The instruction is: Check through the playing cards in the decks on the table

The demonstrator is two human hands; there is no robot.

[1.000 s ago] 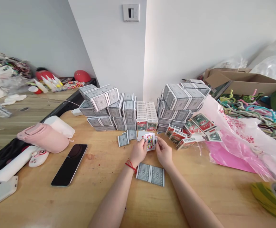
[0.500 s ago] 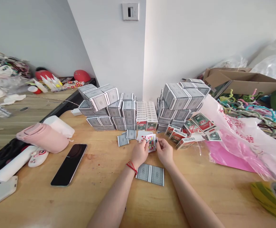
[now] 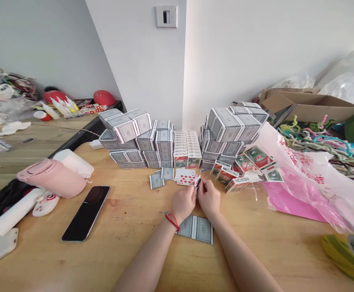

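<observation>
On the left half of the wooden desk (image 3: 134, 239) lie a black smartphone (image 3: 86, 213) and, just beyond it, a pink bottle (image 3: 51, 177) on its side. A roll of yellow-green tape (image 3: 344, 255) sits at the desk's near right corner, and a pink-and-white plastic bag (image 3: 298, 182) spreads across its right side. Past the desk's far right edge are coloured chenille stems (image 3: 314, 142) and an open cardboard box (image 3: 311, 103). A wall switch plate (image 3: 166, 16) is above its back edge.

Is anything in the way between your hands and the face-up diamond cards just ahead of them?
Nothing visible stands in the way. The left hand and right hand meet at the held card, close beside the face-up diamond cards, with no other object between.
</observation>
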